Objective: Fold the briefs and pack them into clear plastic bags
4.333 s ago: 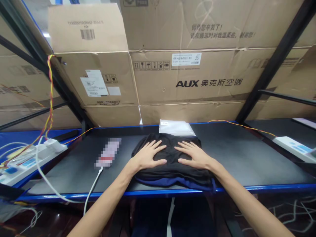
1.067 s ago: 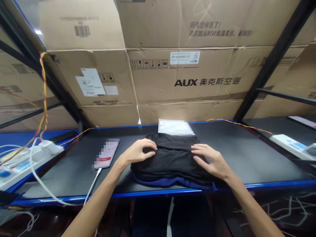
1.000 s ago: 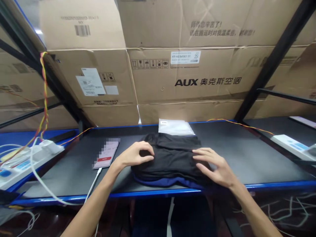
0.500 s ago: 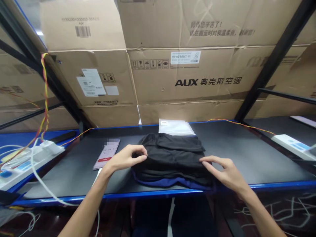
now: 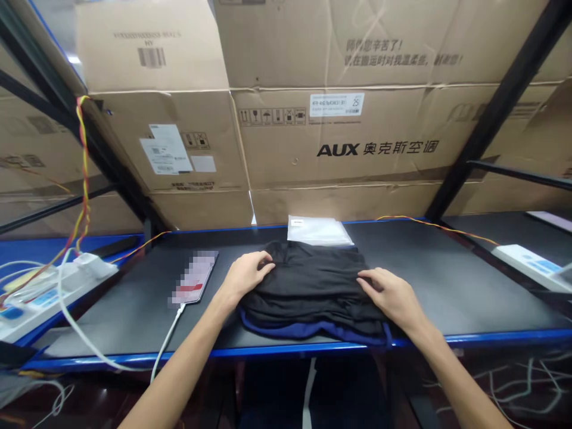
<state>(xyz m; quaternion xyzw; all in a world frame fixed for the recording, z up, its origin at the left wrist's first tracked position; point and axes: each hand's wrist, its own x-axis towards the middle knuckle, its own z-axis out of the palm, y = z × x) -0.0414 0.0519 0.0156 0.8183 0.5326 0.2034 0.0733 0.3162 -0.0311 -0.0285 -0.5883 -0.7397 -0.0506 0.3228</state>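
A folded black garment (image 5: 313, 280) lies on the black shelf top (image 5: 447, 286) near its front edge, on top of a dark blue garment (image 5: 308, 329) whose edge shows beneath. My left hand (image 5: 243, 275) is at the garment's far-left corner with its fingers curled onto the cloth. My right hand (image 5: 389, 296) is at the right edge, fingers bent and tucked into the fold. Both hands grip the black cloth.
A flat clear plastic bag (image 5: 319, 231) lies just behind the garments. A phone (image 5: 194, 280) on a white cable lies to the left. Power strips sit at far left (image 5: 44, 292) and far right (image 5: 527, 265). Cardboard boxes (image 5: 339, 143) wall off the back.
Both hands went from lying flat on the garment to its left and right edges. Over the last half second they moved back inward, fingers closing on the cloth.
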